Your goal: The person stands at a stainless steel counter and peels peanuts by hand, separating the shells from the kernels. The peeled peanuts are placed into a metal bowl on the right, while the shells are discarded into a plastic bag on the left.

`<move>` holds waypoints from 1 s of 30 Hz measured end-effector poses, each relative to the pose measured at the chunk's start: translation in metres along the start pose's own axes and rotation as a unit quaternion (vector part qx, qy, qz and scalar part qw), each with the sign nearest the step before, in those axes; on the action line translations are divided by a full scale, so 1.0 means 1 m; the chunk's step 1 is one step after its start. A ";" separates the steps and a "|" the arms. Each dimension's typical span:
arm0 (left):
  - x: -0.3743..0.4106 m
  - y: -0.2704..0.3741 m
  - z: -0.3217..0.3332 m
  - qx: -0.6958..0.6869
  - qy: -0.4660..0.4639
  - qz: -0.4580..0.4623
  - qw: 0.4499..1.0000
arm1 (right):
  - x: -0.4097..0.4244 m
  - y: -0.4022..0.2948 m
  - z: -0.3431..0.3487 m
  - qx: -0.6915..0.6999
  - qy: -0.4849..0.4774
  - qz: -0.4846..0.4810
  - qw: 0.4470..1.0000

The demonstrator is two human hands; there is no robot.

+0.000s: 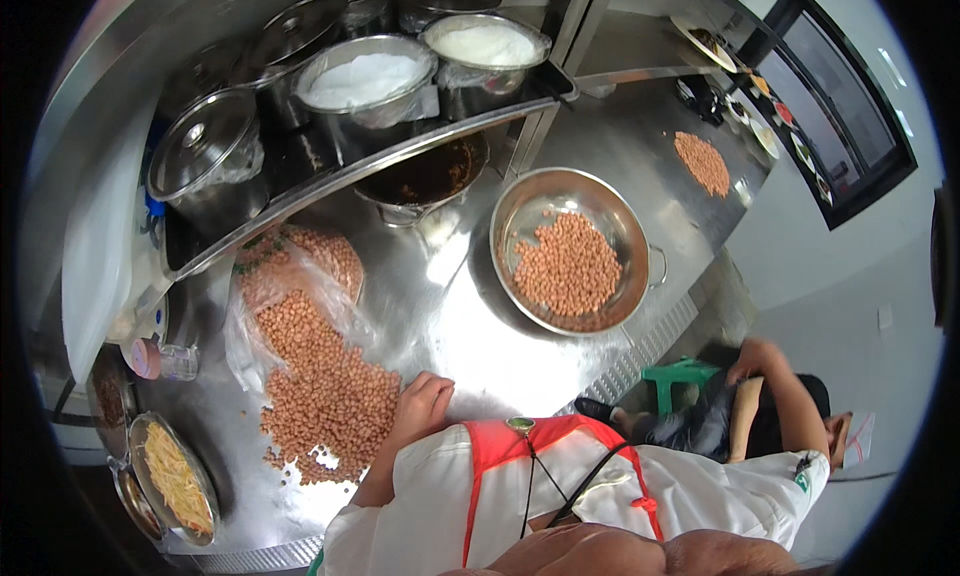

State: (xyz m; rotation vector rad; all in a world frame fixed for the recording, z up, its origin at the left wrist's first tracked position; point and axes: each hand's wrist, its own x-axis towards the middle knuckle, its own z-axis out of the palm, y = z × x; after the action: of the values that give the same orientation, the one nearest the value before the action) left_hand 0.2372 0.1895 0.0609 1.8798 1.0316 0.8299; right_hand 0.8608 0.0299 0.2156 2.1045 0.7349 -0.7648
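Note:
My left hand (426,400) rests on the steel worktable (457,306), fingers bent, at the right edge of a heap of shelled peanuts (330,403). Its palm is hidden. The heap spills from a clear plastic bag (244,343), which still has peanuts inside. Ahead of me stands a round steel pan (568,250) with a loop handle, and reddish peanuts (566,265) cover part of its bottom. Off to the right, away from the table, my right hand (756,357) hangs with its fingers pointing down. Whether it holds anything cannot be seen.
Above the table, a shelf (375,169) carries lidded steel pots (204,142) and two bowls of white powder (367,81). A dark-stained pan (427,178) sits beneath. More peanuts (702,163) lie far right. Someone in dark clothes (682,426) sits by a green stool (671,381).

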 end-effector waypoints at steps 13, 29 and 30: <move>-0.084 -0.009 -0.055 -0.003 -0.025 0.031 0.999 | -0.096 -0.146 0.296 0.048 -0.076 -0.122 0.988; -0.127 -0.012 -0.064 0.008 -0.049 0.035 0.998 | -0.114 -0.175 0.343 0.114 -0.031 -0.152 0.981; -0.128 -0.011 -0.063 0.009 -0.051 0.039 0.998 | -0.114 -0.176 0.345 0.118 -0.031 -0.154 0.980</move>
State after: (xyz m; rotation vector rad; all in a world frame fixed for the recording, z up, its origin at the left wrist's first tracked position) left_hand 0.1239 0.1023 0.0594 1.9679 0.9113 0.7630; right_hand 0.5674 -0.1799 0.0344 2.1915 0.9926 -1.1286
